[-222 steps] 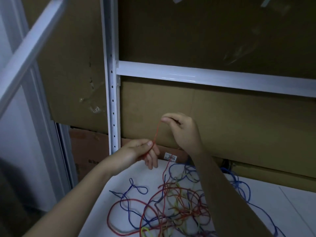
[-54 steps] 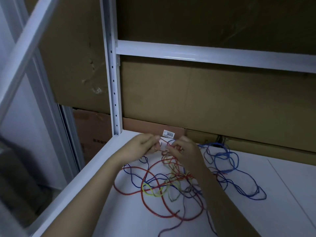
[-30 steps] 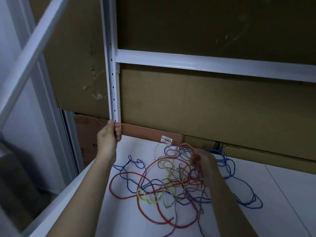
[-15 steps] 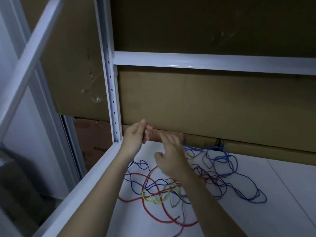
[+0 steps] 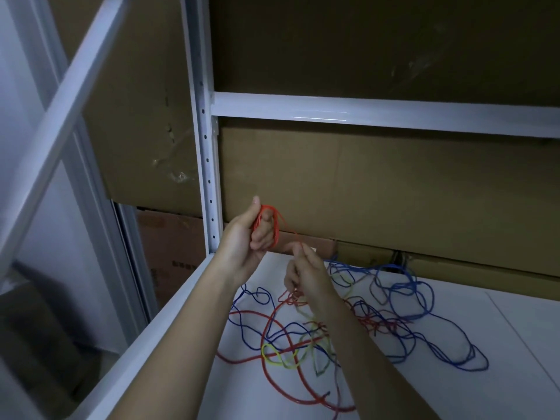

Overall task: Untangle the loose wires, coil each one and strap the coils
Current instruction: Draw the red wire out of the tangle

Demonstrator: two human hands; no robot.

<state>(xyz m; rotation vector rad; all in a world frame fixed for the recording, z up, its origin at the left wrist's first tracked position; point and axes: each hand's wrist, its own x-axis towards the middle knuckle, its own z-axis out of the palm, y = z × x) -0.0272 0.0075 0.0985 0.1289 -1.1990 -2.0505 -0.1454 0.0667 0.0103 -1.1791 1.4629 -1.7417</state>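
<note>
White shelf (image 5: 454, 389), dim; left hand (image 5: 242, 237) now grips red coil (image 5: 266, 225), right hand (image 5: 306, 274) pinches strand at 4 o'clock: coiling begun.

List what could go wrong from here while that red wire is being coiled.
1. The red coil sits loosely round the left hand's fingers; slack turns might slip off.
2. The strand pinched by the right hand runs into the tangled pile; pulling may tighten knots or drag blue and yellow wires along.
</note>
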